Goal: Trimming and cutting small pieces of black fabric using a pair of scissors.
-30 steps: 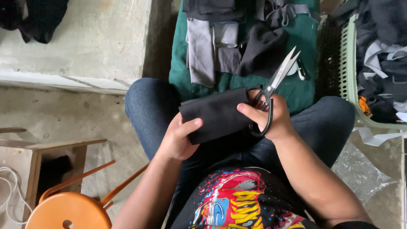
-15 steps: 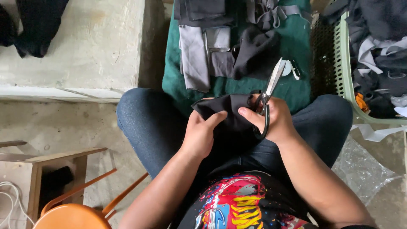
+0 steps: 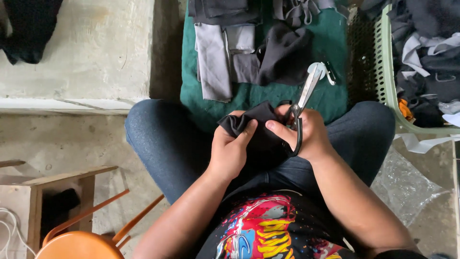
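The black cloth piece [image 3: 258, 132] lay bunched over the person's lap, between both hands; the left hand [image 3: 232, 151] clamped its near corner; the right hand [image 3: 306, 136], closed round the scissors [image 3: 304, 103], held blades pointing away toward the green mat's [image 3: 330, 96] far right corner, just right of the cloth.

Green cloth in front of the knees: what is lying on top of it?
On the green cloth lie grey fabric pieces and a dark crumpled piece, with more dark strips at its far edge. The scissors in the right hand cover part of it.
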